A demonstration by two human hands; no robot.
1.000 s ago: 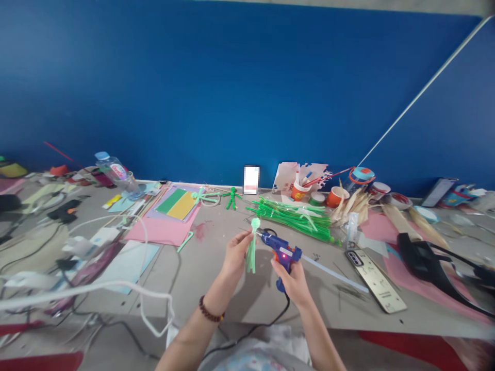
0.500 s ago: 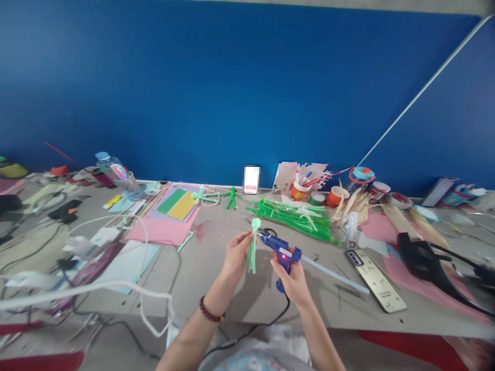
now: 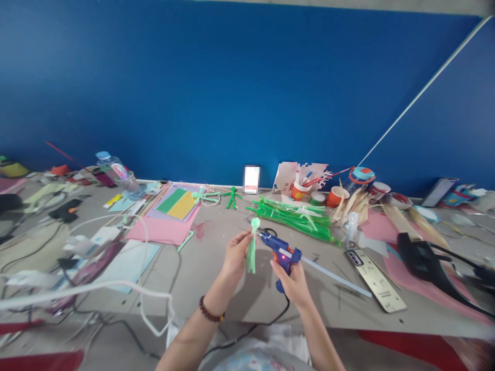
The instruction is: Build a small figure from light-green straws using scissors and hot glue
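Between the fingers of my left hand (image 3: 236, 253) is a pale green pipe-cleaner figure (image 3: 251, 256), its round head up and several strands hanging down. My right hand (image 3: 292, 278) is wrapped round a blue glue gun (image 3: 279, 247) with a lit red light. The gun's nozzle points left and sits at the figure just below its head; whether it touches I cannot tell. A long clear glue stick (image 3: 336, 277) sticks out of the gun's back. Beyond my hands, a darker green pipe-cleaner figure (image 3: 232, 198) and a pale green one (image 3: 201, 196) lie on the table.
Green pipe cleaners (image 3: 294, 219) lie in a bundle behind the gun. A patterned phone (image 3: 376, 281) rests at right, near a black strap-like object (image 3: 421, 263). Pink paper (image 3: 162, 232) and a white cable (image 3: 116, 286) are at left. A bright-screened phone (image 3: 251, 179) stands against the blue wall.
Almost nothing differs. Both hands, the figure and the glue gun hold nearly the same position, with the glue stick's far end shifted very slightly right and down.
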